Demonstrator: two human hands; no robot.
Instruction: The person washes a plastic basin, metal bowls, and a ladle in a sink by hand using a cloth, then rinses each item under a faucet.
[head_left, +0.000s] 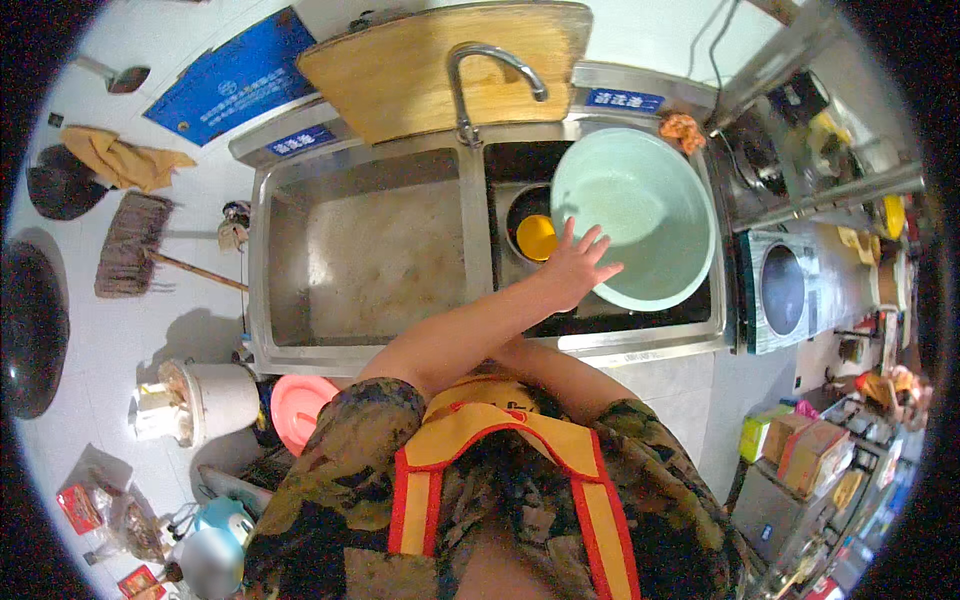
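My left hand reaches across to the right, fingers spread, at the near left rim of a large pale-green basin. Nothing is held in it; whether the fingertips touch the basin cannot be made out. The basin sits tilted over the right bowl of a stainless-steel double sink. To its left, partly under its rim, a dark round pot or bowl holds a yellow round object. My right forearm passes beneath the left one, which hides my right hand. A curved chrome faucet rises between the bowls.
A wooden board leans behind the faucet. An orange clump rests at the sink's back right corner. Metal shelving stands on the right. On the left are a broom, a white bucket and a pink basin.
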